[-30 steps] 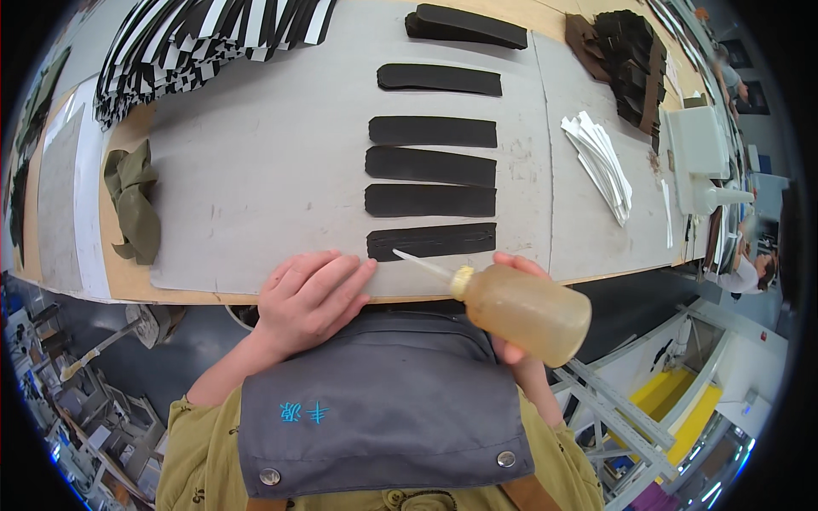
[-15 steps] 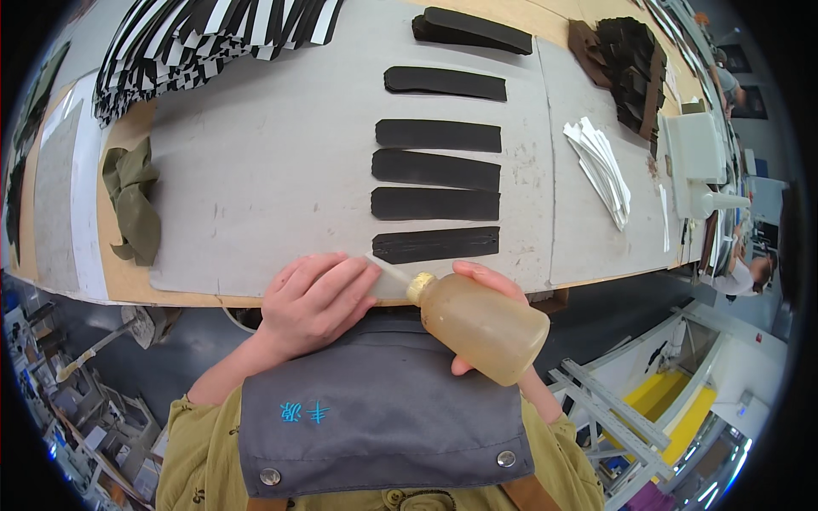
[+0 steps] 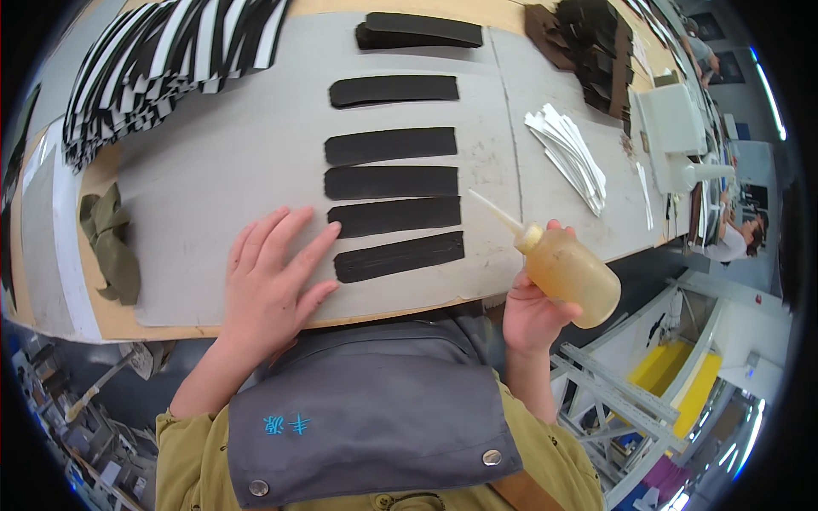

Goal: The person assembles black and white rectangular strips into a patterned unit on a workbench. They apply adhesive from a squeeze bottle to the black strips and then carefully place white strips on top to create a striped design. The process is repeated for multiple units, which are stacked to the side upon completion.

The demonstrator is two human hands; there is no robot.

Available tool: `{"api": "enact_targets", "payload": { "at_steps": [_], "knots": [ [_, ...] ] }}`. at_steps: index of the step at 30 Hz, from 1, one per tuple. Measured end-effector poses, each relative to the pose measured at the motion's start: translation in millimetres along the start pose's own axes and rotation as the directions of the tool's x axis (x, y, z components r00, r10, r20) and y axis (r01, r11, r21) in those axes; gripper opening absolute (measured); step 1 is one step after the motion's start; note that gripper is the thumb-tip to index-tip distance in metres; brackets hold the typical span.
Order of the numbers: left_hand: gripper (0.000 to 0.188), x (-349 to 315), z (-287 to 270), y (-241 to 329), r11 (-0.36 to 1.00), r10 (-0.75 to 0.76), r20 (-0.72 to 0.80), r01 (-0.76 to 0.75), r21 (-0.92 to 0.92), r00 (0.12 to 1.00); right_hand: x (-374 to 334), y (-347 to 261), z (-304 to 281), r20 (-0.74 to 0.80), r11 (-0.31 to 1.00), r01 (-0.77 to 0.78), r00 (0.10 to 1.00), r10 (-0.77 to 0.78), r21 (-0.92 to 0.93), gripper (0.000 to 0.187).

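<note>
My left hand (image 3: 271,274) lies spread on the grey work mat (image 3: 204,179). Its index fingertip touches the left end of a black strip (image 3: 396,216), the second from the near edge. The nearest black strip (image 3: 400,255) has a glossy line along its face and sits just right of my thumb. In my right hand (image 3: 535,319) is a squeeze bottle (image 3: 575,274) of amber liquid, held tilted with its long pale nozzle (image 3: 494,211) pointing up and left, close to the strips' right ends. More black strips (image 3: 394,90) are laid out in a column beyond.
A heap of black and white strips (image 3: 183,55) lies at the far left, with an olive cloth (image 3: 111,247) below it. White strips (image 3: 569,157) and dark brown pieces (image 3: 592,51) lie to the right. A white container (image 3: 673,119) stands on the right side. People are visible farther right.
My left hand has moved left and opened flat, its index finger now reaching a strip's end. My right hand has carried the bottle right, drawing the nozzle away from the nearest strip's left end.
</note>
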State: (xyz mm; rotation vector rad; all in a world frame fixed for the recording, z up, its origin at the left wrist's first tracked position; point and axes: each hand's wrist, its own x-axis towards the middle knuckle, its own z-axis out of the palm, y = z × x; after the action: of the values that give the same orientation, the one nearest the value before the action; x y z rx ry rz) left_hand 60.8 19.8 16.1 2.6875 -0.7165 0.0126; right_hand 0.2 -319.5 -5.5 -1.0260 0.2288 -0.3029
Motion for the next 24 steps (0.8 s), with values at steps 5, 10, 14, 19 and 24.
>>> {"api": "enact_targets", "payload": {
  "at_steps": [5,10,14,19,24],
  "knots": [
    [0.054,-1.1,1.2,0.4,0.999,0.015,0.006,-0.015,0.039,1.000,-10.1,0.2,-2.0,-0.130,0.976,-0.044,0.991,0.016,-0.213,0.127],
    [0.055,-3.1,-0.4,-1.2,0.999,0.032,0.007,-0.032,0.033,0.999,-10.8,-1.8,8.5,-0.111,0.929,-0.021,0.994,-0.022,-0.369,0.125],
    [0.055,-2.4,0.9,-2.4,1.000,0.016,-0.005,-0.016,0.007,1.000,-11.6,1.0,16.4,-0.130,0.900,0.006,0.989,-0.070,-0.436,0.129],
    [0.053,-1.4,0.9,-2.7,1.000,0.023,-0.012,-0.023,-0.007,1.000,-12.9,7.7,6.9,-0.077,0.840,0.076,0.987,-0.138,-0.537,0.129],
    [0.051,-1.7,0.1,-3.2,0.999,0.030,-0.037,-0.032,-0.034,0.999,-13.6,7.5,13.1,-0.025,0.813,0.074,0.994,-0.108,-0.578,0.128]
  ]
}}
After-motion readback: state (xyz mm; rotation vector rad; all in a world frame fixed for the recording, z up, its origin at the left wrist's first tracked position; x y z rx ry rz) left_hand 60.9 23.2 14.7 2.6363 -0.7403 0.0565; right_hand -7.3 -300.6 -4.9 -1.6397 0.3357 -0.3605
